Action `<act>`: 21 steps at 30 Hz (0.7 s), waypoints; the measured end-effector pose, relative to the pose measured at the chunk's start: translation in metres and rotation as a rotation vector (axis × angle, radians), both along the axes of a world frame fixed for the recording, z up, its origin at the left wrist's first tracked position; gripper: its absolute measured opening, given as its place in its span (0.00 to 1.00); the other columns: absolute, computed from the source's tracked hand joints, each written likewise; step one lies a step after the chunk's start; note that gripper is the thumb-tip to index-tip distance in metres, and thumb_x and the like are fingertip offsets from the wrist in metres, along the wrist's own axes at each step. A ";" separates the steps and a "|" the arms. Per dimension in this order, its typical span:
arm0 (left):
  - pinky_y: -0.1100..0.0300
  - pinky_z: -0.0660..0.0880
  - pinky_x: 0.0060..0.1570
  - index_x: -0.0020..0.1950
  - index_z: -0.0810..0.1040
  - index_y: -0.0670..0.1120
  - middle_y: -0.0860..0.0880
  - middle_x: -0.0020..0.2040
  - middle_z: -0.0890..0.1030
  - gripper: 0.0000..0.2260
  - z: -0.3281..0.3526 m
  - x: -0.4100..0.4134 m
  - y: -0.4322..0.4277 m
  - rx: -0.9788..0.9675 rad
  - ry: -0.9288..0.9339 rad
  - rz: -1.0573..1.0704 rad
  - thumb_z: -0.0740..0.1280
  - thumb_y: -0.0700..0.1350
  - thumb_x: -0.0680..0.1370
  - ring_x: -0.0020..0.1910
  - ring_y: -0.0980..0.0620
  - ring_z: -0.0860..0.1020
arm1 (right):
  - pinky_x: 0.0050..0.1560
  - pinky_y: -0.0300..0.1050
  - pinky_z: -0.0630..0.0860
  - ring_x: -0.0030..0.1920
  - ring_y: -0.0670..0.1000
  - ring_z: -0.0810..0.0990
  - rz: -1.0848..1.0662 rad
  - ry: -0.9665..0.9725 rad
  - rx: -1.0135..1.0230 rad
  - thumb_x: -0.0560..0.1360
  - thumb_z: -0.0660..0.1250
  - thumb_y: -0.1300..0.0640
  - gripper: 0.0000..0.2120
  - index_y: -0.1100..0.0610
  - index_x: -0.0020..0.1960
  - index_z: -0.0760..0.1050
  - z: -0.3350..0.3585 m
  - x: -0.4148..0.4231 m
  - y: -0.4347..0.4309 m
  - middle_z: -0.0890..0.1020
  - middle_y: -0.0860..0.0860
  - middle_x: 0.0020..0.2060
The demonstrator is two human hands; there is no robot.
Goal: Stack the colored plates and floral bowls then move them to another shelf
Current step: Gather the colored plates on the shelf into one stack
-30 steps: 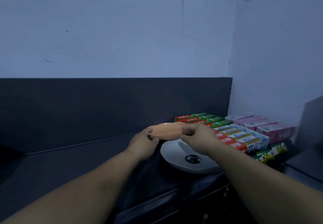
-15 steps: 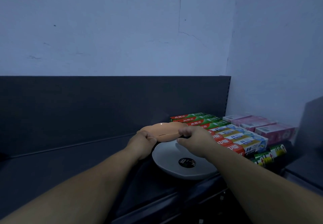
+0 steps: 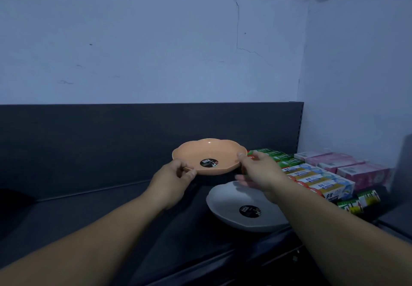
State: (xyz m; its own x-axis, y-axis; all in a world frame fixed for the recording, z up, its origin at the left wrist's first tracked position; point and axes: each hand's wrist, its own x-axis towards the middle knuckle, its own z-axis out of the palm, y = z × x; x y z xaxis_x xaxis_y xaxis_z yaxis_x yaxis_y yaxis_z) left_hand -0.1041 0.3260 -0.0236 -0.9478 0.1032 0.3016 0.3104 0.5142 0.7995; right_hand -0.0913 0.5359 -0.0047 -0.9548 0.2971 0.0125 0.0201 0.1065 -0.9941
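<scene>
An orange scalloped plate [image 3: 209, 154] with a round black sticker is held in the air above the dark shelf [image 3: 89, 214], tilted so its inside faces me. My left hand [image 3: 172, 179] pinches its lower left rim. My right hand [image 3: 259, 170] holds the right rim with thumb and fingers. A white plate [image 3: 234, 205] with the same black sticker lies flat on the shelf, below and right of the orange one, partly hidden by my right forearm.
Rows of toothpaste boxes [image 3: 312, 174] and pink boxes [image 3: 347, 165] fill the shelf's right end against the wall. A dark back panel [image 3: 111, 140] rises behind the shelf. The shelf's front edge runs below my arms.
The orange plate was lifted up off the white plate and tipped from edge-on to facing me. Both hands rose with it.
</scene>
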 end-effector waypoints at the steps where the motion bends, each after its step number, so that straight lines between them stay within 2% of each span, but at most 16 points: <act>1: 0.67 0.68 0.35 0.49 0.77 0.52 0.50 0.46 0.80 0.03 0.002 0.005 -0.007 -0.009 0.014 -0.009 0.66 0.49 0.78 0.39 0.56 0.75 | 0.42 0.49 0.84 0.42 0.54 0.86 0.027 -0.006 -0.061 0.79 0.65 0.51 0.29 0.55 0.76 0.59 0.001 -0.001 -0.005 0.79 0.57 0.57; 3: 0.65 0.70 0.39 0.49 0.77 0.51 0.50 0.47 0.81 0.02 0.005 0.015 -0.023 -0.009 0.035 -0.017 0.66 0.48 0.78 0.42 0.55 0.76 | 0.36 0.46 0.83 0.37 0.55 0.86 0.058 0.003 -0.107 0.80 0.63 0.58 0.25 0.55 0.75 0.62 0.003 -0.002 -0.019 0.81 0.59 0.54; 6: 0.64 0.73 0.46 0.52 0.77 0.53 0.52 0.50 0.82 0.04 0.007 0.029 -0.054 0.021 0.014 -0.005 0.67 0.48 0.77 0.50 0.54 0.79 | 0.33 0.44 0.81 0.35 0.56 0.86 0.111 0.025 -0.136 0.78 0.59 0.66 0.23 0.56 0.72 0.66 0.003 0.000 -0.046 0.83 0.60 0.50; 8: 0.65 0.73 0.51 0.57 0.76 0.54 0.55 0.55 0.81 0.09 0.008 0.040 -0.079 0.016 0.012 0.028 0.67 0.50 0.77 0.56 0.55 0.78 | 0.32 0.43 0.81 0.34 0.56 0.86 0.150 0.026 -0.158 0.78 0.58 0.67 0.23 0.57 0.71 0.67 0.006 0.003 -0.069 0.82 0.60 0.50; 11: 0.63 0.67 0.59 0.66 0.72 0.56 0.58 0.63 0.75 0.19 0.015 0.060 -0.116 -0.040 0.056 0.140 0.67 0.54 0.76 0.64 0.55 0.73 | 0.32 0.42 0.81 0.33 0.55 0.86 0.205 0.029 -0.181 0.78 0.59 0.67 0.23 0.57 0.72 0.66 0.011 0.007 -0.109 0.82 0.59 0.52; 13: 0.63 0.66 0.59 0.69 0.69 0.56 0.57 0.65 0.72 0.22 0.022 0.074 -0.145 -0.040 0.083 0.216 0.67 0.56 0.75 0.65 0.54 0.71 | 0.31 0.42 0.81 0.33 0.54 0.86 0.251 0.037 -0.191 0.78 0.60 0.66 0.23 0.56 0.72 0.66 0.016 0.010 -0.139 0.82 0.59 0.53; 16: 0.60 0.68 0.61 0.70 0.68 0.57 0.53 0.66 0.75 0.24 0.030 0.095 -0.195 -0.001 0.110 0.282 0.67 0.57 0.74 0.62 0.55 0.74 | 0.32 0.43 0.82 0.33 0.54 0.85 0.321 0.043 -0.196 0.78 0.61 0.66 0.22 0.56 0.72 0.67 0.025 0.017 -0.190 0.82 0.58 0.53; 19: 0.57 0.70 0.63 0.68 0.69 0.58 0.54 0.64 0.75 0.24 0.037 0.119 -0.246 0.038 0.135 0.373 0.68 0.58 0.74 0.61 0.55 0.74 | 0.32 0.43 0.82 0.33 0.54 0.85 0.413 0.043 -0.198 0.78 0.61 0.65 0.23 0.56 0.73 0.66 0.032 0.024 -0.247 0.81 0.59 0.56; 21: 0.57 0.70 0.60 0.67 0.70 0.58 0.56 0.63 0.75 0.22 0.043 0.138 -0.280 0.044 0.131 0.447 0.67 0.58 0.74 0.62 0.54 0.74 | 0.33 0.43 0.82 0.34 0.55 0.85 0.463 0.044 -0.200 0.78 0.61 0.65 0.24 0.55 0.73 0.65 0.036 0.029 -0.284 0.81 0.58 0.55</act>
